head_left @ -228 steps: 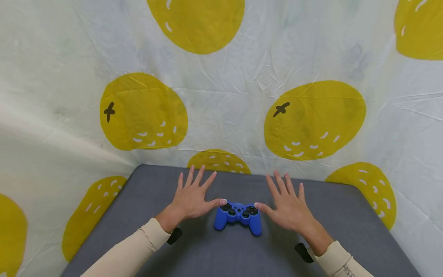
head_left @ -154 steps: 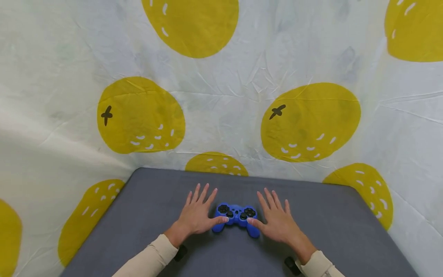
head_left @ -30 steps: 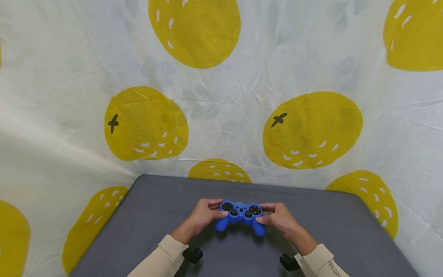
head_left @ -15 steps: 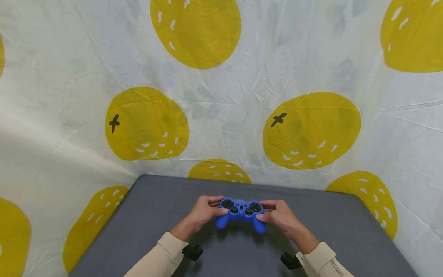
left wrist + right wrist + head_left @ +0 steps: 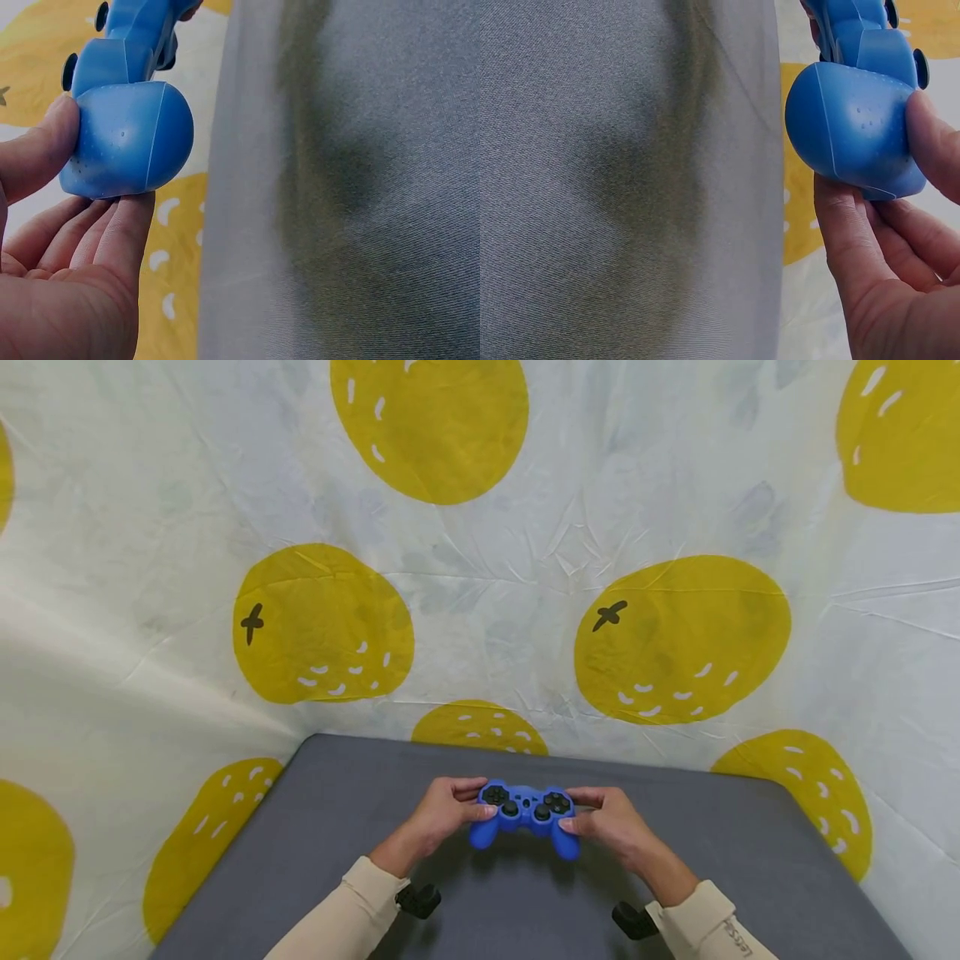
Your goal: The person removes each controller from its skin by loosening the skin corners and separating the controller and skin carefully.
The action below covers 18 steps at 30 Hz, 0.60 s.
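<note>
A blue game controller (image 5: 525, 822) with black buttons and thumbsticks is held up over the grey table, its shadow below it. My left hand (image 5: 444, 814) pinches its left end, thumb on the top face and fingers at the far side. At the right end my right hand (image 5: 611, 822) pinches it the same way. In the left wrist view the thumb presses one side of the controller's blue grip (image 5: 124, 139) and fingertips touch the other. The right wrist view has the other grip (image 5: 862, 127) between thumb and fingers.
A grey cloth-covered table (image 5: 337, 777) spreads under the hands. Behind and beside it hangs a white sheet (image 5: 487, 635) printed with yellow fruit shapes. Black wrist cameras sit under both wrists, the left camera (image 5: 418, 902) and the right camera (image 5: 633, 920).
Earlier both hands were spread beside the controller on the table, then their thumbs reached it. Both hands then gripped its ends and lifted it. Over the last second it has risen slightly.
</note>
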Each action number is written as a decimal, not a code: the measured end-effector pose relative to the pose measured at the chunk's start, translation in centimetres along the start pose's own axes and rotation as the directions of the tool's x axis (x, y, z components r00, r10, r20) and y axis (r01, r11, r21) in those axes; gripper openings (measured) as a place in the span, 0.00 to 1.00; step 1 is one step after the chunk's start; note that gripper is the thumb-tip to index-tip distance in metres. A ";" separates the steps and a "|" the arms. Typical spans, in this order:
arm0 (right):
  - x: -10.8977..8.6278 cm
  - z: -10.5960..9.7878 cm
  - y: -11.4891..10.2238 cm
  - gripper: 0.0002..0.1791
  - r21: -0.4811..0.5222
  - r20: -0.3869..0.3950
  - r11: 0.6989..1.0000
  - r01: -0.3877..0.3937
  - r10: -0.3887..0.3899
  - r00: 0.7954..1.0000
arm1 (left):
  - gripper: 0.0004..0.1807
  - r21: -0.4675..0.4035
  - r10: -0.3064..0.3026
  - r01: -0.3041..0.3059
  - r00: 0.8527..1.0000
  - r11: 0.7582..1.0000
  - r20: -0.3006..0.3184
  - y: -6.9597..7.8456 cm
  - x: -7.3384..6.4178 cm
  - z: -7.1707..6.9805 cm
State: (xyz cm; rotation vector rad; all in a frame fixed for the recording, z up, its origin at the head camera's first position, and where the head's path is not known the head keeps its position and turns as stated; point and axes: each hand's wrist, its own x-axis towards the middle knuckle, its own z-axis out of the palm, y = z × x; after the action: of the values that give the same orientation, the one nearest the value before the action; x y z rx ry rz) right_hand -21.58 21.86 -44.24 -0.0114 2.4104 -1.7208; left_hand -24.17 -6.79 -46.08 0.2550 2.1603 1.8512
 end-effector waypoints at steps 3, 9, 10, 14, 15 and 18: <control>0.2 -0.1 0.0 0.31 -0.004 0.001 1.000 0.006 -0.006 1.000 | 0.35 -0.004 0.003 -0.003 1.000 1.000 -0.005 0.1 0.0 0.0; 0.2 -0.2 0.0 0.32 0.006 0.010 1.000 0.005 -0.005 1.000 | 0.34 -0.017 0.004 -0.004 1.000 1.000 -0.012 0.5 0.0 0.1; 0.2 -0.2 -0.1 0.32 0.006 0.012 1.000 0.004 -0.004 1.000 | 0.34 -0.020 0.004 -0.004 1.000 1.000 -0.015 0.6 0.0 0.1; 0.1 -0.3 -0.2 0.33 0.012 0.016 1.000 0.006 -0.006 1.000 | 0.34 -0.027 0.008 -0.009 1.000 1.000 -0.022 0.8 0.0 0.1; 0.1 -0.3 -0.3 0.33 0.013 0.016 1.000 0.006 -0.006 1.000 | 0.34 -0.027 0.010 -0.011 1.000 1.000 -0.023 0.8 0.0 0.1; 0.0 -0.4 -0.4 0.33 0.016 0.019 1.000 0.006 -0.006 1.000 | 0.34 -0.029 0.022 -0.022 1.000 0.999 -0.021 0.8 0.0 0.2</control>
State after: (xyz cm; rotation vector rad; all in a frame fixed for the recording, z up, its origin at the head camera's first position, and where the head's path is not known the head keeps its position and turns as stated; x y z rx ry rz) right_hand -21.70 22.07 -43.75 -0.0331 2.3854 -1.7349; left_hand -24.20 -6.50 -45.29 0.2557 2.1509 1.9041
